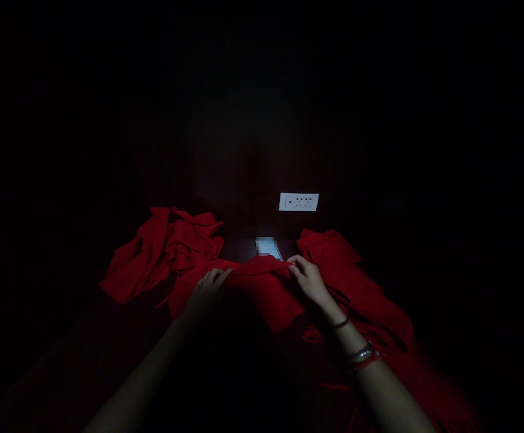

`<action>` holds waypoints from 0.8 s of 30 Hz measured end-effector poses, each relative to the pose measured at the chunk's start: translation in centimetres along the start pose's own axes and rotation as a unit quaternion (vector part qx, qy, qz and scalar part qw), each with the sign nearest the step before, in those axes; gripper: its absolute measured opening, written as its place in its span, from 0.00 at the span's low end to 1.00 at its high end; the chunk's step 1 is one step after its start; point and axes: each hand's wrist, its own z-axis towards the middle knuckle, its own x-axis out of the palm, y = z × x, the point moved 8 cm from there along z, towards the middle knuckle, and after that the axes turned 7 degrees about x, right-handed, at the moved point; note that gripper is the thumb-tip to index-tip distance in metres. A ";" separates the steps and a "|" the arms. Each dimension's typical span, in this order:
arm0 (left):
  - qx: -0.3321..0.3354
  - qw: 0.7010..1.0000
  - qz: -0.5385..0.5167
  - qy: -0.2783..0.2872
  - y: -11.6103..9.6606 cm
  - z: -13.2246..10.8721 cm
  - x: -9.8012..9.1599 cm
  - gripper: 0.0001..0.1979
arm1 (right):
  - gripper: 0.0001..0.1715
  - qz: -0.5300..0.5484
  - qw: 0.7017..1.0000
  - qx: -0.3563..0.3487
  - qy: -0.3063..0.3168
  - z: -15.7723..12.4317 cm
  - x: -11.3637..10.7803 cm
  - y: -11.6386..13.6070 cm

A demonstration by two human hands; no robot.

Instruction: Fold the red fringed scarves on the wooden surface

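Observation:
A red cloth point(271, 294) is stretched between my two hands, its upper edge raised and its lower part hanging or lying below. My left hand point(210, 285) pinches the cloth's edge at the left, fingers closed, with a ring on one finger. At the right end of that edge, my right hand point(304, 275) grips the fabric between thumb and fingers. Just behind the held edge lies a bright, flat, rectangular object point(268, 248), partly covered by the cloth and partly blurred. Darkness hides much of the cloth's lower part.
A crumpled red cloth point(139, 258) lies to the left. Another red cloth point(356, 288) spreads along the right, with fringes near the lower right corner. A white wall socket plate point(298, 202) is on the dark wall behind. Surroundings are too dark to make out.

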 end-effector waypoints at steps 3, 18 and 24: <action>0.049 0.995 -0.059 -0.063 -2.1 0.1 -1.0 0.23 | 0.12 0.055 0.998 0.006 -0.012 -0.1 -0.7 0.5; -0.036 0.994 0.000 -0.099 0.5 5.1 -3.8 0.16 | 0.15 0.020 0.997 -0.030 -0.064 -0.4 -4.2 2.8; -0.058 0.989 -0.117 -0.076 2.5 4.0 -4.4 0.16 | 0.16 0.045 0.990 -0.005 -0.132 -0.2 -5.8 1.9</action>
